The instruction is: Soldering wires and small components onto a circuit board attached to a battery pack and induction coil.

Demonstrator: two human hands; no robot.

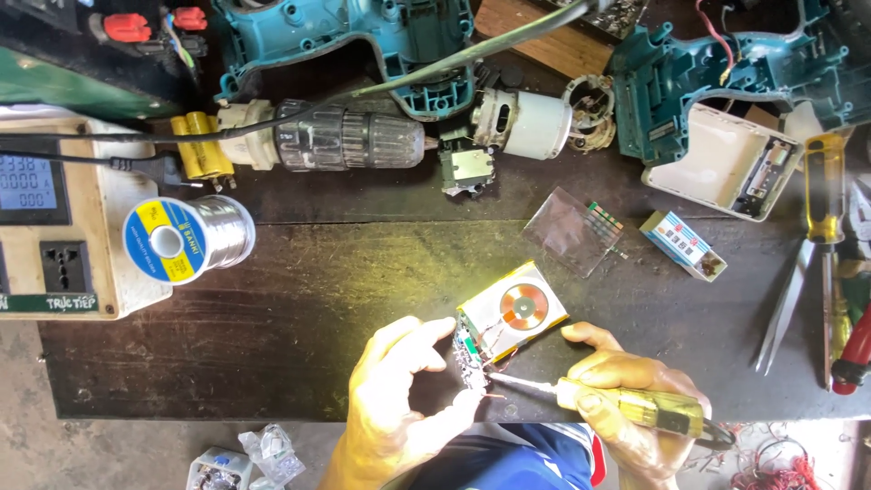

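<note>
Cluttered dark workbench: at 6 o'clock your left hand pinches the small circuit board on the coil-topped battery pack, light and likely fragile, edges only, while your right hand grips the yellow-handled soldering iron.

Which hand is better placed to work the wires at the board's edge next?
Right. The right hand holds the yellow-handled tool with its tip at the circuit board; the left hand pinches that board.
</note>
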